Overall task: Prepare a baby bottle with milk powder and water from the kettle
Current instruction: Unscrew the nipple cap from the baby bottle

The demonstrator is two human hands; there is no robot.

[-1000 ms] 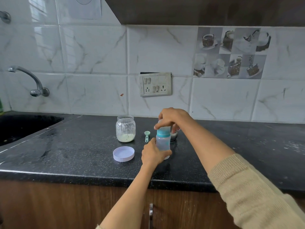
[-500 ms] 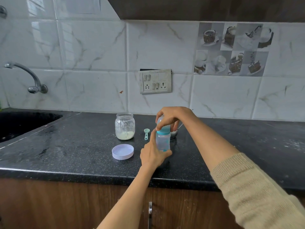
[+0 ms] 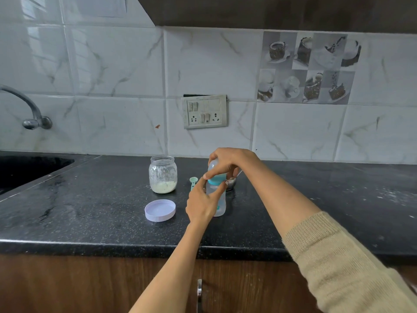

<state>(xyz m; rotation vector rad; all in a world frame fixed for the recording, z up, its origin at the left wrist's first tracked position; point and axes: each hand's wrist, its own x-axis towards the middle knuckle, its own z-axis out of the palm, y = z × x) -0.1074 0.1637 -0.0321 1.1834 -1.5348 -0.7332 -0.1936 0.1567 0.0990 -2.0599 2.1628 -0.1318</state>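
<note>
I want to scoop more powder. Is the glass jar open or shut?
Open. The jar has no lid on its mouth; a lilac lid lies flat on the counter in front of it.

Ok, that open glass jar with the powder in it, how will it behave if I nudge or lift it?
The glass jar looks rigid and breakable, so handle it gently. Only a shallow layer of powder sits at the bottom, so it is probably light for its size. It is squat and wide-based, so it should slide on the polished counter rather than tip. Its lid is off, so tilting could spill powder.
</note>
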